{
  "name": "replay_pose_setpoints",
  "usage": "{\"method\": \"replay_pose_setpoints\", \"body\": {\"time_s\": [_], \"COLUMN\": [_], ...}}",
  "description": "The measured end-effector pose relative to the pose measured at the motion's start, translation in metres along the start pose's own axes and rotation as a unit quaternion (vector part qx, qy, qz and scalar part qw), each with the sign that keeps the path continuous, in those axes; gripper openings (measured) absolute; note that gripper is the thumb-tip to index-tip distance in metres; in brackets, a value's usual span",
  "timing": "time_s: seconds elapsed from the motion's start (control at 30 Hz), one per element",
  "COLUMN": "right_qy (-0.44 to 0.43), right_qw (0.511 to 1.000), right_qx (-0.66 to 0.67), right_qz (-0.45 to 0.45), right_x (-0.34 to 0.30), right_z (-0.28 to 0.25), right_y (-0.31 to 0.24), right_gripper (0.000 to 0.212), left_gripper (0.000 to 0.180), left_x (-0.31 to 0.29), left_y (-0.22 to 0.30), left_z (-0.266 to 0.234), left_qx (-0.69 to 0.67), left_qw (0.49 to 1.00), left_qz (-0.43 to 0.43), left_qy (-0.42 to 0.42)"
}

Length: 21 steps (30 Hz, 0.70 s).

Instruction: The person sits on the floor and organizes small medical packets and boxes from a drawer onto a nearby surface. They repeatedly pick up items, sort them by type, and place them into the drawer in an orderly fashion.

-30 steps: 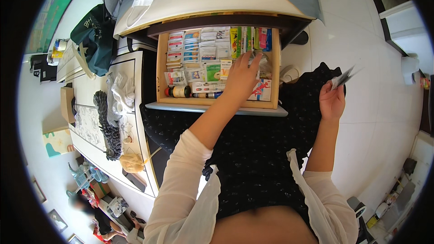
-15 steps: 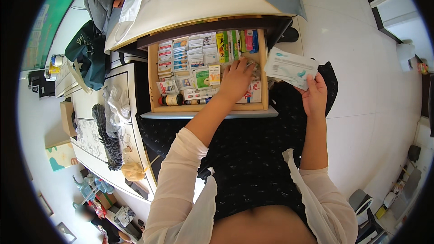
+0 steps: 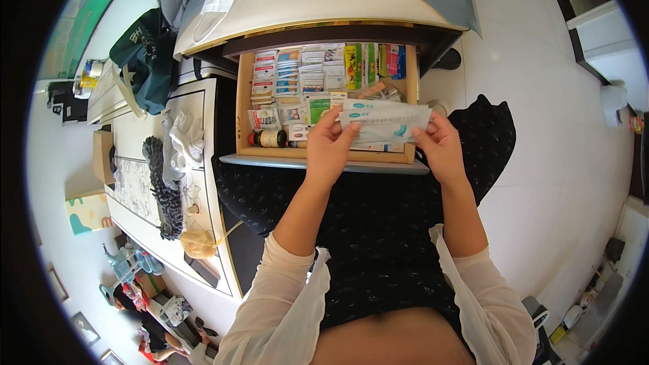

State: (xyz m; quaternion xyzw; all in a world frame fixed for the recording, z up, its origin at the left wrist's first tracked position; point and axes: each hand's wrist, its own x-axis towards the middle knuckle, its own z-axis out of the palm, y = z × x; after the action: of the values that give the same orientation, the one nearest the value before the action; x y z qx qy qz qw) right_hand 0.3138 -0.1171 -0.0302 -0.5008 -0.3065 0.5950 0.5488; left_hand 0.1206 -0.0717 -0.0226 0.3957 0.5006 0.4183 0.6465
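Note:
Several flat white sachets with teal print (image 3: 382, 124) are held in a stack above the front right of the open drawer (image 3: 291, 153). My left hand (image 3: 329, 143) pinches their left end, thumb on top. On the right end, my right hand (image 3: 441, 147) grips with its thumb over the edge. Beneath the sachets, part of the drawer's contents is hidden. Rows of small packets (image 3: 287, 71) fill its back left, and green and yellow sachets (image 3: 358, 64) stand at its back right. A dark brown bottle (image 3: 269, 138) lies at the front left, near a green and white packet (image 3: 318, 109).
A marble-patterned tabletop (image 3: 304, 3) overhangs the drawer. Left of it, a low white cabinet (image 3: 209, 230) bears a dark braided item (image 3: 161, 189) and clear plastic bags (image 3: 182, 145). A dark green bag (image 3: 147, 61) stands behind. Another person (image 3: 159, 331) is at the lower left.
My left hand has come out of the drawer to the sachets' left end. My right hand has brought the sachets left, over the drawer, and they now lie level between both hands.

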Motion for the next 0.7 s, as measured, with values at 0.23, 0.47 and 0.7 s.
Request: {"method": "replay_pose_setpoints", "body": {"time_s": [0.23, 0.47, 0.7], "right_qy": [-0.03, 0.155, 0.142], "right_qw": [0.988, 0.966, 0.969], "right_qx": [-0.144, -0.152, -0.173], "right_qz": [0.044, -0.141, -0.103], "right_x": [-0.008, -0.005, -0.012], "right_z": [0.005, -0.022, -0.039], "right_y": [0.018, 0.021, 0.02], "right_gripper": [0.028, 0.019, 0.019], "left_gripper": [0.016, 0.031, 0.035], "left_x": [-0.02, -0.007, 0.016], "left_y": [-0.016, -0.015, -0.023], "left_z": [-0.034, -0.057, -0.028], "left_qx": [0.13, 0.266, 0.405], "left_qw": [0.99, 0.953, 0.914], "left_qz": [-0.06, 0.05, 0.017], "left_qy": [0.015, 0.138, -0.016]}}
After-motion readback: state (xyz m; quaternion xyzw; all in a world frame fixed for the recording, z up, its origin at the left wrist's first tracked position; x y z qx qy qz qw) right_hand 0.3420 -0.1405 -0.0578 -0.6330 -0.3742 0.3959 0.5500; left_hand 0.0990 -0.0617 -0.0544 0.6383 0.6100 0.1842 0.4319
